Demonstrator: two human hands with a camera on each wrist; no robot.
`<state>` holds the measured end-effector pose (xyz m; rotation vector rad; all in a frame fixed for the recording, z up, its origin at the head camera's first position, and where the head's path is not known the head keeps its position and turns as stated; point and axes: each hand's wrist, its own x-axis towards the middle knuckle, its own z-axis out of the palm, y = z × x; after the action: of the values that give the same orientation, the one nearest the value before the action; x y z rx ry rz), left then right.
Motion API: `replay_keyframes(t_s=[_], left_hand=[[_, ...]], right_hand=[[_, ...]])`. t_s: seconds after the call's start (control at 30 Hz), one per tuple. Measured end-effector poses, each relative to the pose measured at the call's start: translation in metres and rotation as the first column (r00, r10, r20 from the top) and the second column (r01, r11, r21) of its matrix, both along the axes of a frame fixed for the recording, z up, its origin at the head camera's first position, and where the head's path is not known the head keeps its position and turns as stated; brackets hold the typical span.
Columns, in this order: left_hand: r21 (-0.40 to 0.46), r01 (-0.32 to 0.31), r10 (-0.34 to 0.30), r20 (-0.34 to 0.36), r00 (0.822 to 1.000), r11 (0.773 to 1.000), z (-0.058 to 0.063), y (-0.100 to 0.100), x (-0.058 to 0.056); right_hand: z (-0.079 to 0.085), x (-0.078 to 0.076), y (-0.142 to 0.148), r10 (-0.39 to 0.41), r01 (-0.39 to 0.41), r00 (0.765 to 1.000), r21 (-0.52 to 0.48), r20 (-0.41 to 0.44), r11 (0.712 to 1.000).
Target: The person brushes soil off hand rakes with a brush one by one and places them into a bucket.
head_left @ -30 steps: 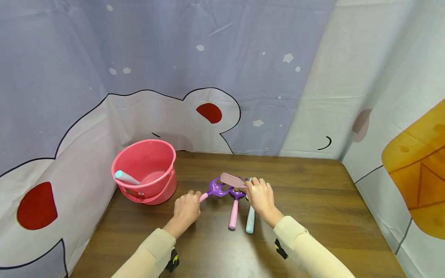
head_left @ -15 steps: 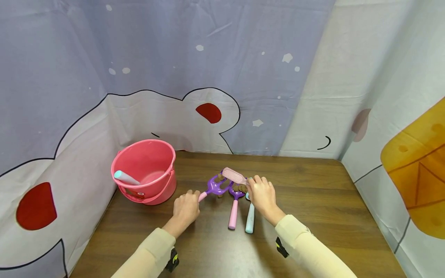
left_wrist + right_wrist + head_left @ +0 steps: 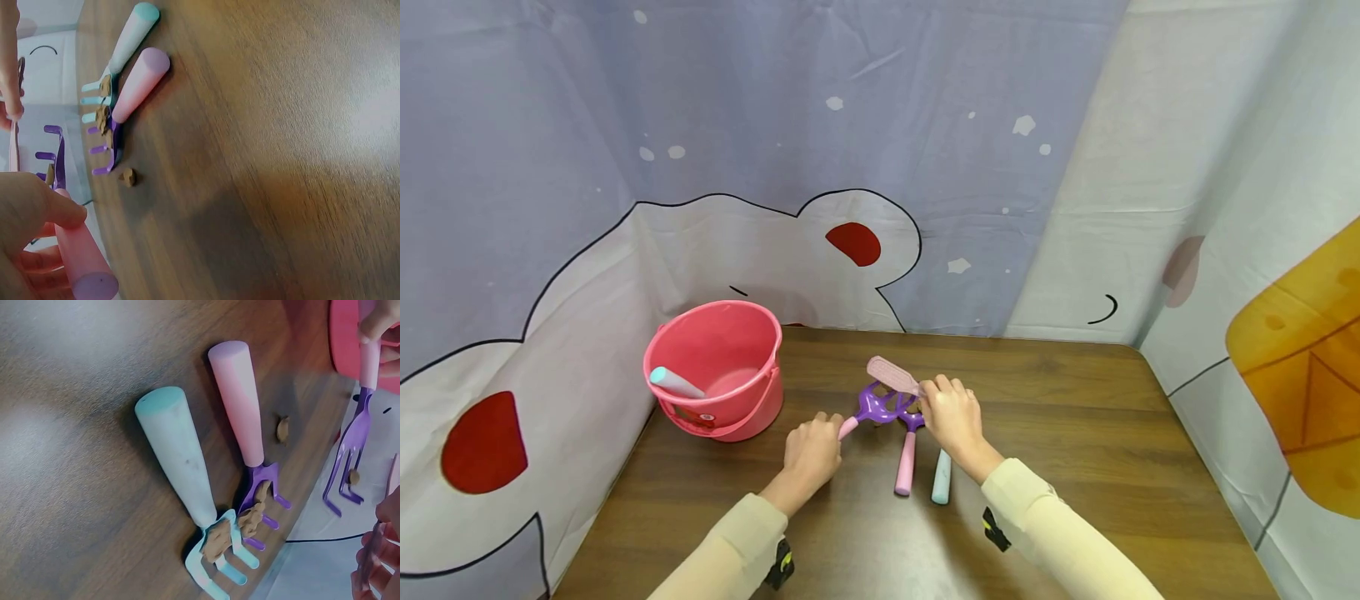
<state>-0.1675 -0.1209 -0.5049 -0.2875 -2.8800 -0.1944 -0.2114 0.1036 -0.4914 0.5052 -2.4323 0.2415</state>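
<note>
My left hand [image 3: 814, 454] grips the pink handle of a toy hand rake [image 3: 875, 406], lifted with its purple tines pointing away; a brown clay-like bit [image 3: 354, 477] clings between them. My right hand [image 3: 953, 417] holds a pink brush [image 3: 891, 375], its long head close over those tines. On the table below lie a second purple rake with a pink handle [image 3: 236, 394] and a teal rake with a pale handle [image 3: 172, 456]. Brown lumps [image 3: 217, 540] sit on the tines of both. A loose brown bit [image 3: 129, 177] rests on the wood beside them.
A pink bucket [image 3: 767, 408] stands at the table's left side, with a pale blue-ended handle [image 3: 676, 382] leaning inside it. The wooden table [image 3: 1075, 433] meets a printed cloth backdrop [image 3: 760, 250] at the back and sides.
My right hand has shifted left, bringing the brush across the lifted rake toward its left side. The left hand and its rake have moved slightly right. The rakes on the table stay put.
</note>
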Motion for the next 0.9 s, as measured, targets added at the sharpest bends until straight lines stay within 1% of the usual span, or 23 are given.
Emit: replay_keyframes(t_s=[0.17,0.3,0.4,0.5,0.73,0.8,0.9], left_hand=[[0.011,0.029,-0.029,-0.007,1.000,1.000,0.000,0.007,0.002],[0.016,0.044,-0.044,-0.011,0.999,0.999,0.000,0.009,0.002],[0.022,0.033,-0.032,-0.024,0.999,0.999,0.002,0.008,0.002],[0.028,0.021,-0.020,-0.040,0.999,0.999,0.004,0.005,0.002],[0.024,0.011,-0.010,-0.026,1.000,1.000,0.001,0.000,0.001],[0.037,0.000,0.001,-0.025,1.000,0.999,-0.001,-0.002,0.000],[0.048,-0.024,0.026,-0.044,0.999,0.999,-0.003,-0.006,-0.002]], right_hand=[[0.001,0.000,-0.004,0.003,-0.003,1.000,-0.005,0.003,1.000],[0.001,0.001,-0.006,-0.015,0.014,0.999,0.018,0.034,1.000],[0.000,0.004,-0.005,-0.035,0.032,0.997,0.039,0.070,0.999],[-0.001,0.006,-0.004,-0.041,0.038,0.995,0.040,0.090,0.998],[-0.005,0.010,-0.002,-0.024,0.022,0.997,0.017,0.070,1.000],[-0.006,0.011,-0.001,-0.021,0.020,0.997,0.015,0.071,1.000],[-0.007,0.012,0.001,-0.013,0.012,0.998,0.015,0.068,1.000]])
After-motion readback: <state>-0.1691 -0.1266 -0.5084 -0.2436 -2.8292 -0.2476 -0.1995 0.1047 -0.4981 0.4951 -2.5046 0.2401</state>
